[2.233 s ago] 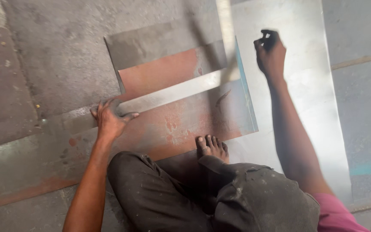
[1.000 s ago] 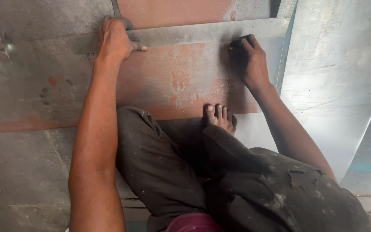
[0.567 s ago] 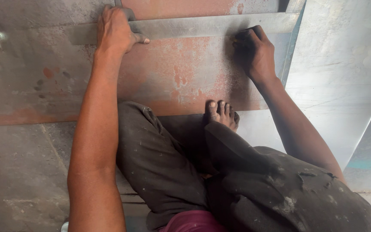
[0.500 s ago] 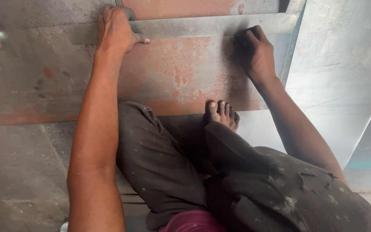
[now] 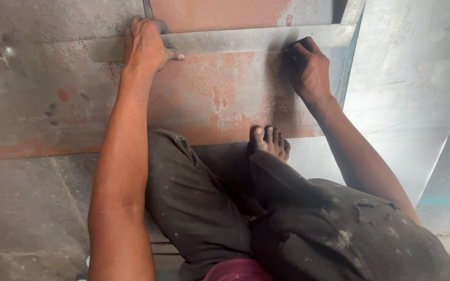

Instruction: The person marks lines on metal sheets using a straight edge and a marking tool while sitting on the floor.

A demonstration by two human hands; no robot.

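The person sat on the floor (image 5: 22, 218) over a rusty metal sheet (image 5: 220, 99), with a long steel ruler (image 5: 246, 39) lying flat across the sheet's far part and reaching almost to its right edge. The left hand (image 5: 144, 44) pressed down on the ruler toward its left end, palm flat on the metal, fingers curled over the far edge and the thumb stretched out along the near edge; its grip was a loose clamp on the ruler rather than a closed fist. The right hand (image 5: 308, 67) rested on the sheet just below the ruler, near the right edge, with its fingers bunched tight and the fingertips touching the ruler's near edge. Whether that grip held anything small could not be told, since the fingers hid their own inside. A bare foot (image 5: 269, 143) stood on the near edge of the rusty sheet, toes pointing toward the ruler. Dark dusty trousers (image 5: 199, 208) covered the folded legs. A paler, cleaner metal sheet (image 5: 407, 104) lay to the right, partly under the rusty one.
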